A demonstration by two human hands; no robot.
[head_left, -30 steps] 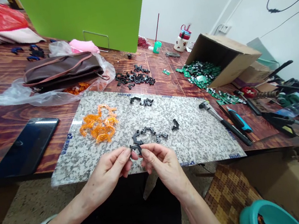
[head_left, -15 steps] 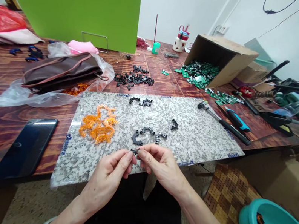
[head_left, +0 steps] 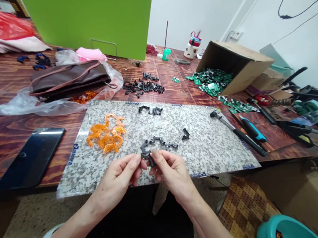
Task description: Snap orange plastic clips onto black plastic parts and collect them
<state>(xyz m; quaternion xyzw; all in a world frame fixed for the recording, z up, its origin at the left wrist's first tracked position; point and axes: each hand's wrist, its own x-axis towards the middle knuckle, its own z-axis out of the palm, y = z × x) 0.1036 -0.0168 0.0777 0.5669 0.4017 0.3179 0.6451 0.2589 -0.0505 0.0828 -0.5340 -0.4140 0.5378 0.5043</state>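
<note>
Between my two hands, just above the near edge of the speckled board (head_left: 199, 140), is a small curved black plastic part (head_left: 148, 160). My left hand (head_left: 123, 173) pinches its left end, and my right hand (head_left: 171, 174) grips the right end. Several similar black clips (head_left: 157, 139) lie on the board just beyond my fingertips, with one more black clip (head_left: 185, 133) off to the right. A heap of clear orange plastic parts (head_left: 107, 135) rests at the board's left side. Further back sits a small group of black pieces (head_left: 155, 111).
Right of the board lie a hammer (head_left: 237, 132) and a blue-handled cutter (head_left: 252, 127). A tipped cardboard box (head_left: 240, 60) spills green circuit boards (head_left: 213, 79). Behind are a pile of black parts (head_left: 144, 85) and a brown bag (head_left: 70, 79). A dark tablet (head_left: 29, 157) lies at left.
The black part has been turned in my fingers, so its curved shape now shows. My hands have shifted slightly and the fingertips are a little farther apart. The camera view has moved slightly.
</note>
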